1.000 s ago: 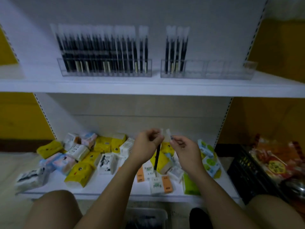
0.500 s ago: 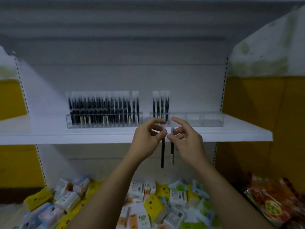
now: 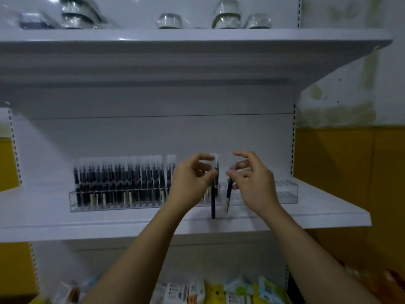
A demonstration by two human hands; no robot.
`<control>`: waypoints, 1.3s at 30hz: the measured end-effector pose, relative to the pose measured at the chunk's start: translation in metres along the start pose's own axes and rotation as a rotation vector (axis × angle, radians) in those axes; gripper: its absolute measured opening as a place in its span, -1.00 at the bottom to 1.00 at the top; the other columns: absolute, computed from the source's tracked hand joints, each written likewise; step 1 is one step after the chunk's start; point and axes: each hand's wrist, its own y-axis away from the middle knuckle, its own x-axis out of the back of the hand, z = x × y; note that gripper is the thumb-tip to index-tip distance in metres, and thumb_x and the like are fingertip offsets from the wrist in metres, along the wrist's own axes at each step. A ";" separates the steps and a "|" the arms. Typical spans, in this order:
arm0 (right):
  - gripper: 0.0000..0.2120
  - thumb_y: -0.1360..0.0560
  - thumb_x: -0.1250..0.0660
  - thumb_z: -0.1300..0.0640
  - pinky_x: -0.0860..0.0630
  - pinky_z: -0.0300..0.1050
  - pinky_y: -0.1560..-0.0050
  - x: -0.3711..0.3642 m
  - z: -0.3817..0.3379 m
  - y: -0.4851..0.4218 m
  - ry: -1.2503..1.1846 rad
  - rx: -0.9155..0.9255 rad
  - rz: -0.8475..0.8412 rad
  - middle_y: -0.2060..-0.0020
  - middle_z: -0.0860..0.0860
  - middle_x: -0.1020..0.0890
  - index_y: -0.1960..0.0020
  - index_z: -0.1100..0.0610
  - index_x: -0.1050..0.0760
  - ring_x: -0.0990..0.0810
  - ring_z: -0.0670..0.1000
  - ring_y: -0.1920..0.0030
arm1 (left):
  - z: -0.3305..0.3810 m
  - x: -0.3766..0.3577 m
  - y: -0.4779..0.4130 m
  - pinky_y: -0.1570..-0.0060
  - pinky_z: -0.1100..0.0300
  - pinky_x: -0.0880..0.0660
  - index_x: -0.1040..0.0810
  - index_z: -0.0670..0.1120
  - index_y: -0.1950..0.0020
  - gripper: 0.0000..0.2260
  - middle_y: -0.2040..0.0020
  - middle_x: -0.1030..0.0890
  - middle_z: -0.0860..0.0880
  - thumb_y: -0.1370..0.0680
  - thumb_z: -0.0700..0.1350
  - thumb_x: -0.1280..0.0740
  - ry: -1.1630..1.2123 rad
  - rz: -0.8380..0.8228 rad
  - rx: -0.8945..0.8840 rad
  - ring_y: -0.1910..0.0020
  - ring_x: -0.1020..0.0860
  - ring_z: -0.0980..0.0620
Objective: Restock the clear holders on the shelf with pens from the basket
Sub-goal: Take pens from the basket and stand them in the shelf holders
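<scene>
- The left hand (image 3: 190, 183) pinches a dark pen (image 3: 213, 205) near its top, with the fingers curled round it.
- This pen hangs straight down. Its bottom end is in front of the edge of the middle shelf (image 3: 328, 212).
- The right hand (image 3: 254, 185) pinches a second pen (image 3: 228, 195) between thumb and finger. The other fingers are spread out above.
- The second pen tilts a little. Its pale bottom end is in front of the right clear holder (image 3: 287, 194).
- The two pens are just beside each other but do not touch.
- Both hands are up in front of the gap between the two holders.
- The right clear holder sits on the middle shelf. The part that shows to the right of the hands has bare slots.
- The left clear holder (image 3: 109, 207) is on the same shelf. It is packed with a long row of dark pens (image 3: 120, 181) standing upright with clear tops.
- Above is the top shelf (image 3: 197, 38) with shiny wrapped bowls (image 3: 226, 15) on it. They are blurry.
- At the bottom of the view are small packets (image 3: 217, 292), white, yellow and green.
- A yellow wall (image 3: 350, 172) is on the right side.
</scene>
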 end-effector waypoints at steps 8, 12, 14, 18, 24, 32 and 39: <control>-0.67 -0.49 -0.42 0.16 -0.64 0.07 0.16 -0.013 0.007 -0.061 0.026 0.076 0.045 0.14 -0.07 -0.56 -0.15 -0.13 -0.43 -0.64 -0.02 0.21 | -0.006 -0.002 -0.056 0.31 0.52 -0.46 -0.51 0.14 -0.07 -0.80 0.15 -0.60 0.18 -0.52 -0.08 -0.42 -0.070 0.122 -0.103 0.20 -0.57 0.35; -0.67 -0.49 -0.42 0.17 -0.64 0.08 0.14 -0.025 0.017 -0.075 0.024 0.076 0.025 0.16 -0.10 -0.55 -0.19 -0.08 -0.45 -0.63 -0.05 0.23 | -0.017 -0.005 -0.071 0.27 0.55 -0.45 -0.52 0.13 -0.07 -0.80 0.18 -0.57 0.23 -0.51 -0.07 -0.43 -0.091 0.162 -0.136 0.18 -0.55 0.39; -0.66 -0.49 -0.43 0.17 -0.63 0.09 0.14 -0.029 0.023 -0.078 0.027 0.072 0.022 0.16 -0.10 -0.54 -0.20 -0.06 -0.46 -0.63 -0.04 0.24 | -0.023 -0.008 -0.075 0.25 0.53 -0.46 -0.53 0.11 -0.08 -0.80 0.19 -0.57 0.23 -0.51 -0.08 -0.43 -0.104 0.164 -0.148 0.17 -0.56 0.36; -0.67 -0.48 -0.43 0.18 -0.63 0.10 0.13 -0.034 0.034 -0.081 0.017 0.040 0.025 0.16 -0.07 -0.56 -0.18 -0.07 -0.47 -0.64 -0.01 0.21 | -0.034 -0.012 -0.080 0.25 0.53 -0.46 -0.54 0.10 -0.11 -0.79 0.18 -0.57 0.23 -0.51 -0.08 -0.43 -0.121 0.162 -0.148 0.17 -0.57 0.35; -0.65 -0.46 -0.45 0.16 -0.64 -0.12 0.17 -0.040 0.043 -0.079 0.048 0.033 -0.007 0.18 -0.10 -0.58 -0.18 -0.10 -0.47 -0.62 -0.11 0.27 | -0.040 -0.015 -0.083 0.26 0.56 -0.43 -0.53 0.07 -0.13 -0.78 0.17 -0.56 0.23 -0.52 -0.11 -0.42 -0.120 0.166 -0.157 0.18 -0.54 0.41; -0.43 -0.50 -0.40 0.20 -0.55 -0.28 0.11 -0.044 0.057 -0.055 0.244 0.082 -0.129 0.07 -0.15 -0.52 -0.38 -0.23 -0.33 -0.56 -0.16 0.13 | -0.043 -0.018 -0.080 0.26 0.52 -0.46 -0.53 0.11 -0.09 -0.82 0.17 -0.59 0.20 -0.52 -0.07 -0.41 -0.189 0.100 -0.115 0.15 -0.57 0.34; -0.39 -0.52 -0.33 0.13 -0.60 -0.15 0.15 -0.030 0.052 -0.060 0.271 -0.003 -0.285 0.23 -0.18 -0.59 -0.40 -0.36 -0.19 -0.60 -0.16 0.27 | -0.054 -0.027 -0.078 -0.14 0.08 -0.27 -0.52 0.10 -0.13 -0.78 -0.16 -0.55 0.07 -0.50 0.03 -0.39 -0.511 0.143 -0.104 -0.22 -0.39 -0.02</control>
